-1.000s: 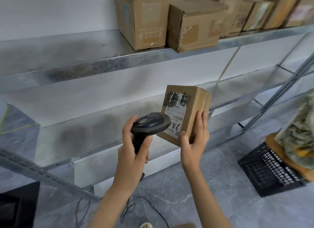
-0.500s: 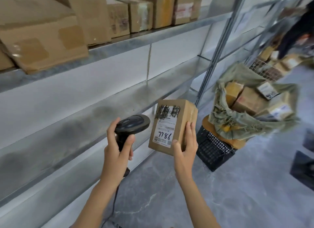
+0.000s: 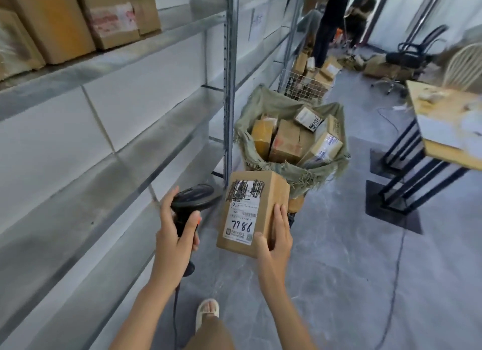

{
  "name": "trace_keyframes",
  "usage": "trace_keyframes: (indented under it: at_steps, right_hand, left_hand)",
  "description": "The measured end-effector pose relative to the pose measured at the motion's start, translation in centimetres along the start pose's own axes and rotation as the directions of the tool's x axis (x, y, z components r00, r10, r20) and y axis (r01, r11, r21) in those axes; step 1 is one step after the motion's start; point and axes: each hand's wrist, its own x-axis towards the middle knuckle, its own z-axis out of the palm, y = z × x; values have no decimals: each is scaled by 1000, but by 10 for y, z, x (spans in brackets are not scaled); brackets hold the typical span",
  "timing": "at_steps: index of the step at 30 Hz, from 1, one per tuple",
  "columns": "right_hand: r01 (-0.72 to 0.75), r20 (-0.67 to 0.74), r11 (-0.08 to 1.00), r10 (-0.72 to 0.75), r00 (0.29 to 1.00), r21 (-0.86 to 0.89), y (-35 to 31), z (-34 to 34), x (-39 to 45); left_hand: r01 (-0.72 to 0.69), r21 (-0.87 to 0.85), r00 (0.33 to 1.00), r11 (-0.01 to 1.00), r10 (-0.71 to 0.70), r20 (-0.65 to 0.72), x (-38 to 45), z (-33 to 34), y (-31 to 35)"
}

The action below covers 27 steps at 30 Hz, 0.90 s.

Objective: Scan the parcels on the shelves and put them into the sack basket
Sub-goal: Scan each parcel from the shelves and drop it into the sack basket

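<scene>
Two hands work: left hand (image 3: 174, 235) fingers wrap the scanner (image 3: 194, 199); right hand (image 3: 276, 238) fingers clutch the parcel (image 3: 251, 211), label beside them, facing the scanner.

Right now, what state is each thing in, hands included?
Left hand: grips the barcode scanner's handle.
Barcode scanner: held upright, head toward the parcel.
Right hand: holds the parcel at its lower right corner.
Parcel marked 7786: held in the air, label facing the camera, not yet in the sack.
Sack basket: mouth open, several parcels inside.
Top shelf: still holds cardboard boxes.
</scene>
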Motion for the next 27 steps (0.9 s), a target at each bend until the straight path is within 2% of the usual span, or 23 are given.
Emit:
trace_keyframes:
  at_steps: [9, 15, 22, 27]
  right_hand:
    - [-39, -149, 999, 35, 988, -27, 3, 26, 126]
    - [-67, -233, 997, 56, 971, -40, -4, 45, 205]
    - [-152, -288, 987, 130, 949, -52, 16, 43, 274]
    - [-159, -280, 982, 125, 952, -106, 28, 34, 346]
  left_hand:
    - [-57, -91, 981, 994, 72, 178, 136, 73, -21]
    - [-44, -135, 959, 990, 80, 271, 225, 110, -30]
    - [30, -144, 935, 989, 23, 355, 291, 158, -50]
    - [66, -105, 936, 992, -26, 350, 333, 198, -65]
